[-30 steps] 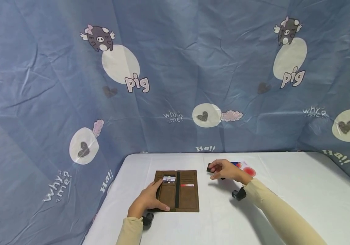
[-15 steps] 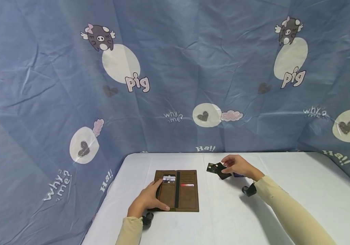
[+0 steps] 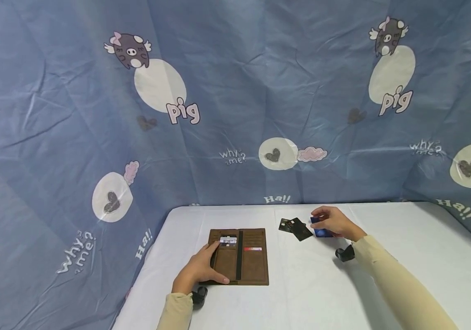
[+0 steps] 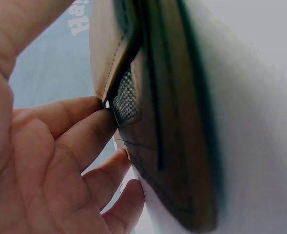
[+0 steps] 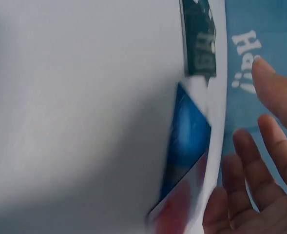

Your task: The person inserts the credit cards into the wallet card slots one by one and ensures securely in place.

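Note:
A brown long wallet (image 3: 254, 266) lies spread out on the white table, a dark strip down its middle. White-and-dark cards (image 3: 228, 241) show in its left-side pocket and a red-and-white card (image 3: 253, 249) in a right-side slot. My left hand (image 3: 197, 271) grips the wallet's left part, thumb at the near edge; its fingers (image 4: 87, 129) touch the edge. My right hand (image 3: 337, 223) hovers with parted fingers above a blue card (image 5: 186, 131), holding nothing. A white card with red (image 5: 175, 209) overlaps that blue card.
Two black cards, the upper one (image 3: 300, 229) overlapping the other (image 3: 285, 224), lie between wallet and right hand. Behind the white table (image 3: 285, 293) hangs a blue printed cloth (image 3: 235, 91). Each wrist carries a black device, such as the right one (image 3: 345, 253).
My right hand has laid a black card across another, let go of it, and moved right over the blue card. The left hand keeps its place on the wallet.

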